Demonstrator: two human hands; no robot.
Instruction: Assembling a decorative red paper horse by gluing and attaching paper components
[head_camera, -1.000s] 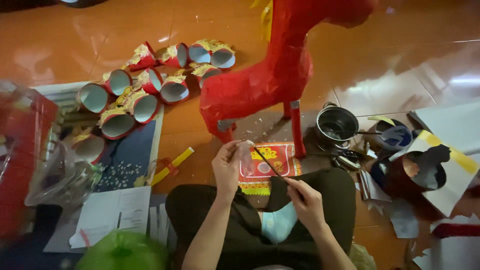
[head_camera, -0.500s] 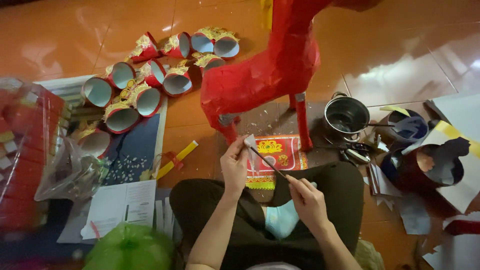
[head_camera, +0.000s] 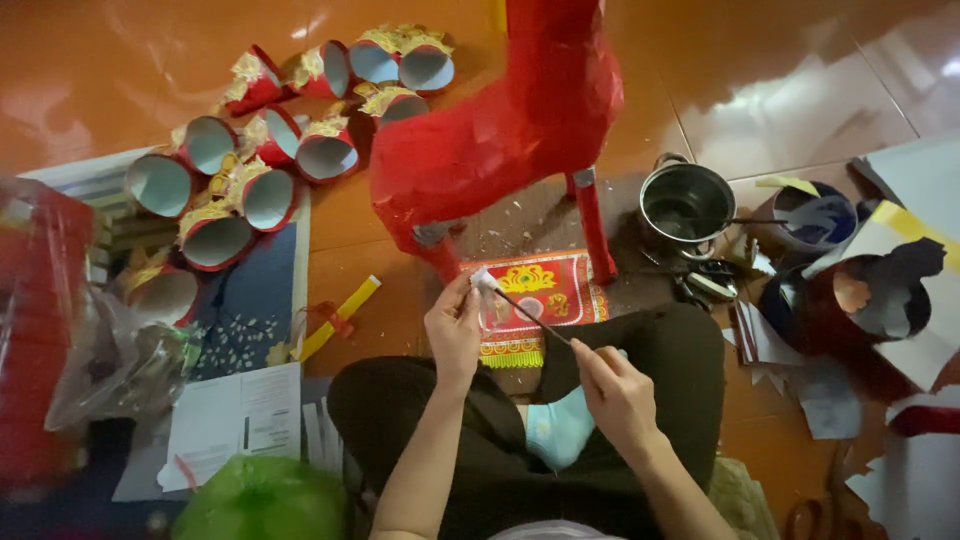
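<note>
Left hand (head_camera: 455, 330) up front, fingers pinched shut on a small white scrap (head_camera: 484, 281), held just above the red-and-gold sheet (head_camera: 545, 292) on the floor. Thin brush (head_camera: 532, 316) next, long axis slanting from upper left to lower right, tip touching the scrap, handle running back toward the lap. Right hand (head_camera: 615, 392) lower and nearer the body, fingers clamped on the handle's end. Red paper horse (head_camera: 500, 140) standing just beyond, steel pot (head_camera: 686, 205) to the right of its legs.
</note>
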